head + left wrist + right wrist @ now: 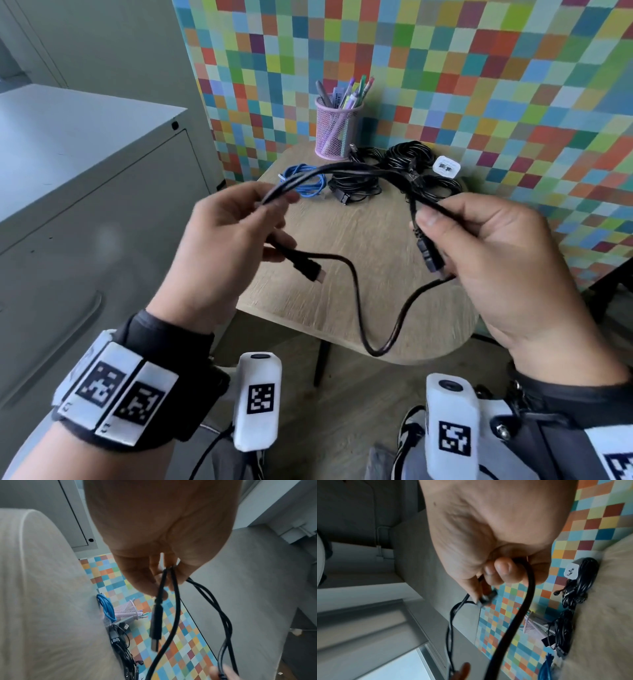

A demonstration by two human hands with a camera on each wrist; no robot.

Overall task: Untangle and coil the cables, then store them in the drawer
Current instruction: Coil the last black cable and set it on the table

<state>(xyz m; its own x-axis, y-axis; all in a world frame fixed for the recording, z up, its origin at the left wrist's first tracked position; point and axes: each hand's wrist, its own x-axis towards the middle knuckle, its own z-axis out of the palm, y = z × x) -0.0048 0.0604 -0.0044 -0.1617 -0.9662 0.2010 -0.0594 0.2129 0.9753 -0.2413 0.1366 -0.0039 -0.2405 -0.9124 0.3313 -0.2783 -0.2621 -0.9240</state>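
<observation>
Both hands hold one black cable [356, 287] above the small wooden table [376, 233]. My left hand [239, 226] pinches doubled strands near one plug [306, 265], which points down-right. My right hand [479, 240] grips the strands and the other plug [432, 258]. A slack loop hangs between the hands. In the left wrist view the plug [156, 626] dangles below my left hand [161, 582]. The thick strand [522, 609] runs out of my right hand [501, 572] in the right wrist view. A coiled blue cable [303, 181] and black cable bundles [383, 171] lie at the table's far side.
A pink mesh pen holder [335, 128] stands at the table's back edge, with a white charger [446, 167] to its right. A grey cabinet with a handle [68, 205] stands to the left. A multicoloured checked wall [445, 68] backs the table.
</observation>
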